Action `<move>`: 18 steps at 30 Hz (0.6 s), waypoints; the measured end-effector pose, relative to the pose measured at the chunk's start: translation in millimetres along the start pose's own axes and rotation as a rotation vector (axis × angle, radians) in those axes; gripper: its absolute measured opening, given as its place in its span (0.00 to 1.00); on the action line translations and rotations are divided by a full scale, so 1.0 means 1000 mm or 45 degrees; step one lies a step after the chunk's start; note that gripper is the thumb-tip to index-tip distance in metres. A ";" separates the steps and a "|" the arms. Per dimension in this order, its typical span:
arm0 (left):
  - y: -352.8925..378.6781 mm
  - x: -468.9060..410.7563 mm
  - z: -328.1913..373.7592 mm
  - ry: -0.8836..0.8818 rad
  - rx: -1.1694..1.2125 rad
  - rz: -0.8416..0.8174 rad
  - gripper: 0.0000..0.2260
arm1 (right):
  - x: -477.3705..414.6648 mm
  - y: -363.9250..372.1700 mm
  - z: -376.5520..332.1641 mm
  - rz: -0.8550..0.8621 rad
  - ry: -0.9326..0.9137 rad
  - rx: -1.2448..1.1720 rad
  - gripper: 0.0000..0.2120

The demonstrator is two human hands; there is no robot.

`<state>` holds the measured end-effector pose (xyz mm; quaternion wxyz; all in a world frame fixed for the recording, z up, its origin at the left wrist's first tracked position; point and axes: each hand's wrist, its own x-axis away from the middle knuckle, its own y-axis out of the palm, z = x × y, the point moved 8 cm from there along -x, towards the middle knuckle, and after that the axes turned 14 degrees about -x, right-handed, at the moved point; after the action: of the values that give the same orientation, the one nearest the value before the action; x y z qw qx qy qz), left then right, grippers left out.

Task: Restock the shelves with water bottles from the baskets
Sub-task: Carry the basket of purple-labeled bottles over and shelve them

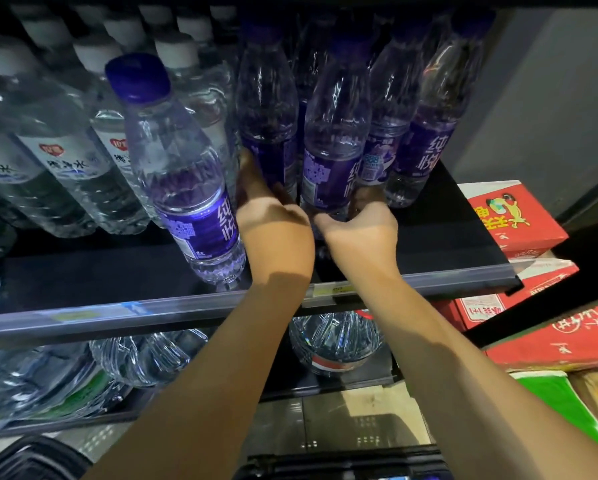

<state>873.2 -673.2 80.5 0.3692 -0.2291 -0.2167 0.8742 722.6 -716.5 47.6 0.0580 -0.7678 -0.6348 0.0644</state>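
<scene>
Head camera, looking down onto the shelf (446, 233), and we start far left: white-capped bottles (65, 161) packed in deep rows, that section looks full. Next along, a purple-labelled front bottle (193, 195) stands on its own near the shelf edge, leaning a touch in this wide lens, apart from the pack.

Now the action! The left hand (273, 220) has its grip wrapped low round the left-held bottle (268, 109), thumb up its near side, fingers hidden behind. Right beside it, the right hand (360, 226) has its grip curled round the base of the right-held bottle (335, 143), thumb one side, fingers the other. Both bottles stand upright on the shelf, touching the purple row (429, 133) further right. Beyond that, bare shelf, then red cartons (519, 220) stacked outside the unit.

Progress call: well under way, I'd say. Several purple bottles are in place, two are being seated now, and the open strip along the front has room for more. The front bottle likely needs tucking in. A dark basket rim (342, 467) shows at the bottom; what's left inside, can't tell.
</scene>
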 end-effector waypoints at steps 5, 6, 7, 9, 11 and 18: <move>0.003 0.010 -0.007 0.000 -0.077 -0.097 0.33 | -0.004 0.005 -0.002 0.045 -0.028 0.127 0.19; 0.005 0.008 -0.013 -0.023 -0.061 -0.103 0.32 | -0.005 0.008 -0.003 0.068 -0.012 0.142 0.20; 0.006 0.008 -0.014 -0.040 -0.089 -0.131 0.30 | -0.006 0.010 -0.002 0.093 0.010 0.143 0.21; 0.006 0.008 -0.013 -0.055 -0.210 -0.179 0.27 | -0.006 0.012 -0.001 0.154 0.035 0.119 0.22; 0.007 0.009 -0.008 -0.042 -0.275 -0.226 0.26 | -0.005 0.013 -0.004 0.218 0.018 0.129 0.22; 0.011 0.003 -0.022 -0.108 -0.362 -0.336 0.17 | -0.010 0.023 -0.016 0.308 -0.088 0.225 0.21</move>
<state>877.3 -673.1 55.9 0.4350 -0.2113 -0.3816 0.7877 745.7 -730.7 59.9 0.0952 -0.8279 -0.5311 0.1529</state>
